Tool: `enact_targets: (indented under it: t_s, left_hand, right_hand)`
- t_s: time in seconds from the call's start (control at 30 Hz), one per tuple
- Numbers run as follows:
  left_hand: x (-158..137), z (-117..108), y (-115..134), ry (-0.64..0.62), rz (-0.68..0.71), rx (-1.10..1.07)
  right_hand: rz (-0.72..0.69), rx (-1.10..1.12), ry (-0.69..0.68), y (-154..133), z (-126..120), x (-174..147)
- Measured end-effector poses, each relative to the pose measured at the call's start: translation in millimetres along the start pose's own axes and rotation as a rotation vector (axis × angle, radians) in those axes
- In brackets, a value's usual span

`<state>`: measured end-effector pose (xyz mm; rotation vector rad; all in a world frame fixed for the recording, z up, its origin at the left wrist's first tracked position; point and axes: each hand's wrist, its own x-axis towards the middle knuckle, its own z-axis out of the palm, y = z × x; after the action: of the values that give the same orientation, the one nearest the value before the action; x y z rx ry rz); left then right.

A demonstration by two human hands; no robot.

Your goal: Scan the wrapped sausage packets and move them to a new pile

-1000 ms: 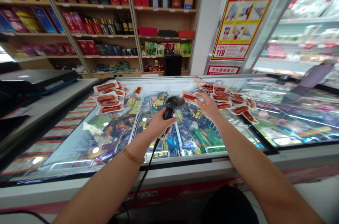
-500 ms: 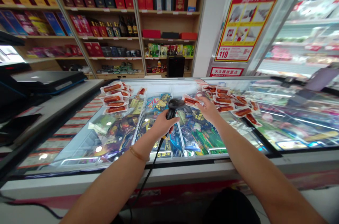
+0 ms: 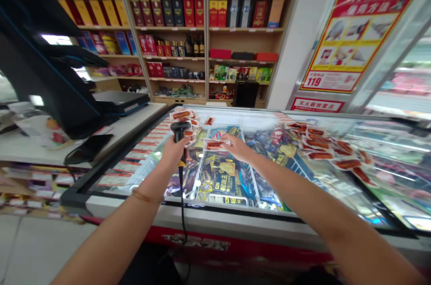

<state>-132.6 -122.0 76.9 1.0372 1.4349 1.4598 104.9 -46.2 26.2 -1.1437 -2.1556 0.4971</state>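
Observation:
My left hand (image 3: 173,155) is wrapped round the handle of a black barcode scanner (image 3: 180,128), whose cord hangs down in front of the freezer. In my right hand (image 3: 237,146) is one end of a clear packet of sausage (image 3: 215,145), held above the glass lid to the right of the scanner. Behind the scanner, partly hidden by it, lies a pile of sausage packets (image 3: 182,115). A larger spread of sausage packets (image 3: 316,141) rests on the glass to the right. One single packet (image 3: 209,121) lies near the back edge.
Under the glass of the chest freezer (image 3: 215,215) are wire baskets with bagged frozen goods (image 3: 224,175). On the left, a counter (image 3: 134,120) bears a black screen unit (image 3: 50,60) and a dark flat device (image 3: 89,148). Shelves of boxed goods (image 3: 168,12) stand behind.
Both hands have moved left over the freezer, the scanner toward the left pile and the held sausage packet after it. My view has turned left, showing more of the counter.

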Motion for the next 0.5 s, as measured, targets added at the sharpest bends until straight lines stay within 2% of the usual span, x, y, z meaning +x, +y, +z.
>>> enact_targets:
  t_s: [0.13, 0.27, 0.37, 0.5]
  left_hand:
    - [13, -50, 4, 0.179, 0.013, -0.082]
    - [19, -78, 5, 0.25, 0.008, -0.077]
    - [19, -82, 4, 0.251, 0.004, -0.074]
    - [15, -63, 3, 0.205, 0.0, -0.091]
  right_hand:
    - [-0.06, 0.004, -0.057, -43, 55, 44]
    - [-0.007, -0.083, 0.044, -69, 92, 70]
    - [0.07, -0.158, 0.128, -72, 97, 73]
    - [0.091, -0.186, 0.169, -56, 80, 59]
